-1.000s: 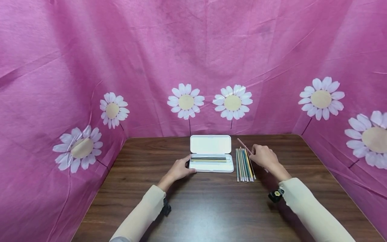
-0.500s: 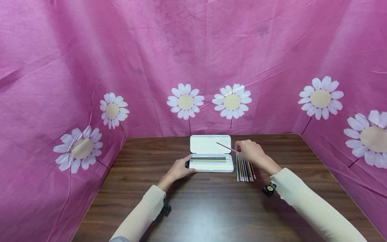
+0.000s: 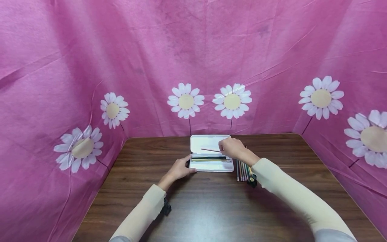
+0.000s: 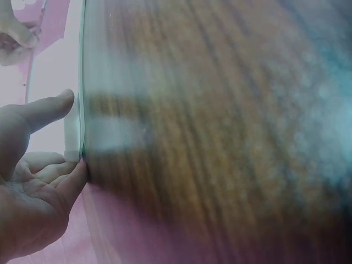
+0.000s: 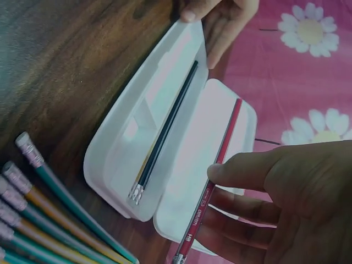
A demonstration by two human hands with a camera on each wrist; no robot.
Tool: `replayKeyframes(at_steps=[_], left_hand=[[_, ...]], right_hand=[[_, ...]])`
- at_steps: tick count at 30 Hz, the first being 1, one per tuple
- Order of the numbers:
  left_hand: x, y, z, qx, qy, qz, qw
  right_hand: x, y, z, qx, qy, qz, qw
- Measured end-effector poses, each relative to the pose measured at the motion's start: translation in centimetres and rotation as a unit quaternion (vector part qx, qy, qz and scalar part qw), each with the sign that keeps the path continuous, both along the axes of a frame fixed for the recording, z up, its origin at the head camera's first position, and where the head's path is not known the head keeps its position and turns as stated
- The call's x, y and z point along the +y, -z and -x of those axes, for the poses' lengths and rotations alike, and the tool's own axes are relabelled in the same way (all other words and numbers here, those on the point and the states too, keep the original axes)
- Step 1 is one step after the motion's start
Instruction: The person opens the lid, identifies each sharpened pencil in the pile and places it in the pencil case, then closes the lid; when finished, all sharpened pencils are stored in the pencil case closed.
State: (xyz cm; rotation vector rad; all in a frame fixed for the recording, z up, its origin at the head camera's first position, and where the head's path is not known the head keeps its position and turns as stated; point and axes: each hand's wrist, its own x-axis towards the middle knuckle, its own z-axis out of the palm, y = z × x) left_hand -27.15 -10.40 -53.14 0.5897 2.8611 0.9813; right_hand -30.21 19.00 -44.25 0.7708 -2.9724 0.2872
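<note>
Head view gives the layout: white pencil case [image 3: 211, 158] open on the brown counter [image 3: 211, 208], lid back toward the pink daisy cloth [image 3: 121, 50], a row of loose pencils [image 3: 243, 169] just right of it. Left wrist view is blurred and shows only the left hand [image 4: 30, 181] with thumb and fingers laid relaxed against the case's left end [image 4: 74, 126], gripping nothing. Right wrist view alone shows the case contents: a dark pencil [image 5: 165, 135] with a yellow one beside it in the tray. Right hand [image 5: 275, 203] pinches a red pencil [image 5: 212, 181] between thumb and fingers, held over the open lid. Barrel print reads "HB"; the brand lettering is too small to read.
</note>
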Motion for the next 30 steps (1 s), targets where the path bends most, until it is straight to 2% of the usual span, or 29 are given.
replayKeyframes(at_steps=[6, 11, 14, 20, 30], left_hand=[[0.5, -1.7, -1.0, -0.041, -0.008, -0.020, 0.9989], [0.7, -2.0, -1.2, -0.021, -0.008, -0.003, 0.9997], [0.6, -1.9, -1.2, -0.026, -0.011, -0.008, 0.9996], [0.6, -1.6, -0.8, -0.037, -0.014, -0.014, 0.9991], [0.7, -1.9, -1.0, -0.037, -0.018, -0.018, 0.9990]], right_hand=[[-1.6, 0.9, 1.0, -0.015, -0.009, -0.014, 1.000], [-2.8, 1.5, 1.1, -0.014, -0.012, -0.024, 1.000], [-3.6, 2.0, 1.0, -0.011, -0.010, -0.029, 0.999], [-4.8, 3.2, 1.1, 0.024, -0.008, -0.042, 0.999], [-5.6, 4.8, 0.7, 0.088, -0.007, -0.048, 0.995]])
